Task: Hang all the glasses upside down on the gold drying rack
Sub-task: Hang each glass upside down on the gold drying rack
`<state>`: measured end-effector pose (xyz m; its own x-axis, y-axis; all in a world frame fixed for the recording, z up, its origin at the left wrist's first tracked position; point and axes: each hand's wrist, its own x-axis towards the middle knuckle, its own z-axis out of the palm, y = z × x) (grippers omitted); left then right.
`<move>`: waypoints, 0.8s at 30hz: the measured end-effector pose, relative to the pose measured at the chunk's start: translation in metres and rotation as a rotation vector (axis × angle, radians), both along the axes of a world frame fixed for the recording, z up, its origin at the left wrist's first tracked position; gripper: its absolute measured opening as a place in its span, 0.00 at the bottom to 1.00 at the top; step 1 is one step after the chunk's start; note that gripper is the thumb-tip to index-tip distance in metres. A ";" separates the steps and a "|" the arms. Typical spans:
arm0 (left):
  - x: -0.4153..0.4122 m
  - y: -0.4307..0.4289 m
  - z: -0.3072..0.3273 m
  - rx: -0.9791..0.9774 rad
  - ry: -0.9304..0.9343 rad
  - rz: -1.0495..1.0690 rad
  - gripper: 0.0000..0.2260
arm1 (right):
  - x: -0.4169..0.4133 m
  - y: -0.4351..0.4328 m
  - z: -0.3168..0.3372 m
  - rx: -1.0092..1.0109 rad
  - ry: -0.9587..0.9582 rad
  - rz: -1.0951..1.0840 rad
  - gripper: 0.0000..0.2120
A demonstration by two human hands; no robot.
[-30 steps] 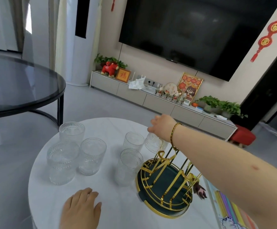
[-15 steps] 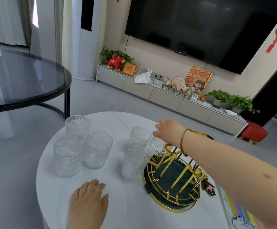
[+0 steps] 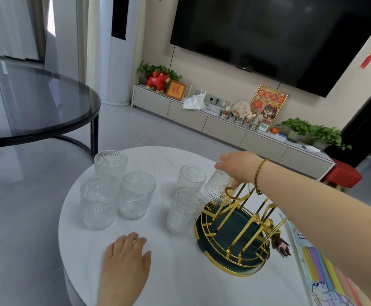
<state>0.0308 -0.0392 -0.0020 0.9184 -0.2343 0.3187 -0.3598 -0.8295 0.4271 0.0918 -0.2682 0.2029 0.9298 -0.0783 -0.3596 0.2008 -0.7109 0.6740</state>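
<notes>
The gold drying rack (image 3: 235,230) with a dark green base stands at the right of the round white table (image 3: 180,272). My right hand (image 3: 239,166) holds an upside-down embossed glass (image 3: 216,191) by its base, over a prong at the rack's far left side. Two upright glasses (image 3: 191,178) (image 3: 184,209) stand just left of the rack. A group of three upright glasses (image 3: 110,164) (image 3: 138,194) (image 3: 99,202) stands further left. My left hand (image 3: 125,259) lies flat on the table near its front edge, holding nothing.
A small brown toy (image 3: 280,245) and a colourful book (image 3: 321,274) lie right of the rack. A dark glass round table (image 3: 25,102) stands at the left, higher than the white one. A low TV cabinet (image 3: 224,127) with ornaments and plants runs along the far wall.
My right hand has lowered the upturned glass further onto the rack's far-left prong. The view has shifted slightly; my left hand stays flat on the table.
</notes>
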 end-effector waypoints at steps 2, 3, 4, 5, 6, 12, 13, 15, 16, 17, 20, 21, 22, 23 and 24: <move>0.000 0.001 0.000 0.004 0.012 -0.002 0.19 | 0.000 0.000 0.000 0.014 -0.001 -0.022 0.32; -0.001 0.001 0.000 0.005 0.017 -0.004 0.19 | -0.001 0.000 0.000 0.015 0.001 -0.027 0.33; -0.001 0.001 0.000 0.006 0.013 -0.005 0.18 | -0.001 0.001 0.000 0.018 -0.001 -0.027 0.33; -0.001 0.001 0.000 0.008 0.012 -0.007 0.18 | -0.002 0.002 0.002 0.029 -0.010 -0.028 0.34; -0.001 0.001 0.000 0.011 0.010 -0.008 0.18 | -0.003 0.003 0.006 0.051 -0.029 -0.034 0.35; -0.005 0.004 0.001 0.061 0.041 -0.009 0.18 | -0.040 0.021 0.014 0.597 -0.480 -0.053 0.30; -0.005 0.005 0.002 0.072 0.047 -0.014 0.18 | -0.051 0.030 0.006 0.735 -0.584 -0.018 0.28; -0.005 0.007 0.004 0.075 0.056 -0.029 0.11 | -0.073 0.052 -0.018 1.019 -0.787 0.033 0.24; -0.006 0.007 0.005 0.048 0.055 -0.034 0.07 | -0.084 0.063 -0.034 1.163 -0.865 0.011 0.22; -0.008 0.007 0.006 0.021 0.090 -0.034 0.08 | -0.095 0.074 -0.054 1.306 -0.915 -0.056 0.20; -0.009 0.007 0.003 0.014 0.145 -0.047 0.13 | -0.113 0.100 -0.116 1.632 -0.899 -0.392 0.20; -0.009 0.008 0.005 -0.009 0.170 -0.048 0.11 | -0.113 0.106 -0.133 1.680 -0.885 -0.498 0.23; -0.009 0.009 0.004 -0.029 0.176 -0.042 0.11 | -0.111 0.110 -0.147 1.702 -0.889 -0.578 0.26; -0.008 0.008 0.005 -0.047 0.186 -0.042 0.10 | -0.106 0.111 -0.154 1.691 -0.907 -0.615 0.30; -0.008 0.006 0.000 -0.038 0.171 -0.033 0.10 | -0.101 0.110 -0.164 1.685 -0.920 -0.651 0.34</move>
<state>0.0233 -0.0329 -0.0020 0.9520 -0.2560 0.1679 -0.3061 -0.8008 0.5147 -0.0093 -0.1578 0.0391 0.8207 -0.5690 0.0513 -0.2408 -0.4260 -0.8721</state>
